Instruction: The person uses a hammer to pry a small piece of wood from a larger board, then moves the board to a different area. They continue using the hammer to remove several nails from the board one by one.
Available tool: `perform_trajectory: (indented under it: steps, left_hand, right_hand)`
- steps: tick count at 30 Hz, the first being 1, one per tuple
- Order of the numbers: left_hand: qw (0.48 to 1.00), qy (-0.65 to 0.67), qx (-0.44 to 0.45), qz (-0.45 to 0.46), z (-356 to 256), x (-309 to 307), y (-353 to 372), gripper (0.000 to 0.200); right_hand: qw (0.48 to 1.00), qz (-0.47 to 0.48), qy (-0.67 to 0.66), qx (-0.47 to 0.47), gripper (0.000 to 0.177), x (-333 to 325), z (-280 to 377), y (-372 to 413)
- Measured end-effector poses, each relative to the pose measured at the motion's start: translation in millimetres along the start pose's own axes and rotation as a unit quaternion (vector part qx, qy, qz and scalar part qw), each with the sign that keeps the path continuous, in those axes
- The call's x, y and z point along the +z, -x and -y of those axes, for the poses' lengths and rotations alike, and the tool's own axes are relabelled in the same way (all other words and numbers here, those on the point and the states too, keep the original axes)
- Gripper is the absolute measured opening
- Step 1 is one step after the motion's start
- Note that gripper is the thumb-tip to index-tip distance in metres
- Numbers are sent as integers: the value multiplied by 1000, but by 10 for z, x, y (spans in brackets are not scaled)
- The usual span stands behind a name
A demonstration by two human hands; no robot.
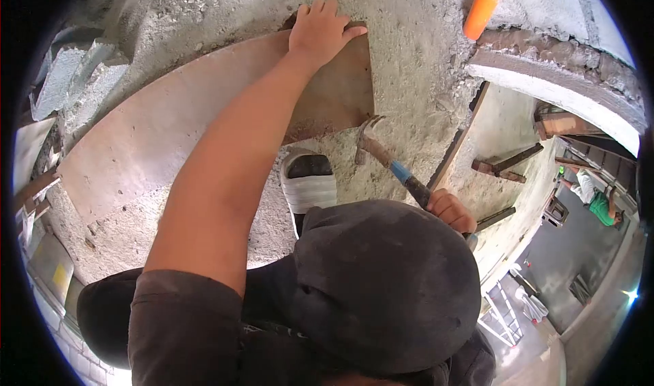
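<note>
A long, thin plywood board point(143, 127) lies on the rough concrete, its right end darker and stained. My left hand point(320, 35) is at the far edge of its right end, fingers curled over that edge and thumb spread along it. In my right hand point(451, 212) is a claw hammer point(398, 170) with a worn metal head and a blue and black handle. The hammer's head rests close to the board's near right corner. Just below the board is my shoe point(310, 182), black with white straps. My dark-clothed knee covers part of the lower middle.
An orange pipe point(485, 8) sticks out at the top right. Broken concrete blocks point(82, 79) stand at the left. Beyond the slab's right side, wooden pieces point(507, 165) jut out. Far below are a white ladder point(504, 318) and a person in green point(602, 207).
</note>
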State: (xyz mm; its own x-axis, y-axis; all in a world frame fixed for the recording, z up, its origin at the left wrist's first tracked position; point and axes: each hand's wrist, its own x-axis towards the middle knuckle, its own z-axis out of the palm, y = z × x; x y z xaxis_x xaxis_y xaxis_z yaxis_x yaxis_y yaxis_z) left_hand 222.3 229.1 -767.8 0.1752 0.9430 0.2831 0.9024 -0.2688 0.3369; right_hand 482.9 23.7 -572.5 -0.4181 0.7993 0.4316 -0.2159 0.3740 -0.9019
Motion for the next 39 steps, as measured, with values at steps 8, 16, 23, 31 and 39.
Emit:
perform_trajectory:
  steps: [8, 16, 23, 31, 39]
  left_hand:
    - [997, 25, -60, 41, -129, -100, 21, 57]
    - [989, 54, -135, 21, -191, -94, 114, 50]
    - [990, 74, -122, -7, -105, 16, 67, 53]
    - [974, 147, -79, -156, -207, -18, 135, 40]
    - [841, 474, -60, 252, -525, -581, 502, 53]
  right_hand:
    - [993, -107, -13, -38, 37, -39, 69, 286]
    - [957, -169, -105, 210, 35, -62, 39, -1158]
    - [978, -86, -180, 62, 26, -1205, 330, 276]
    - [988, -150, -13, -23, 32, -901, 1046, -69]
    - [990, 24, -125, 53, 40, -644, 650, -924]
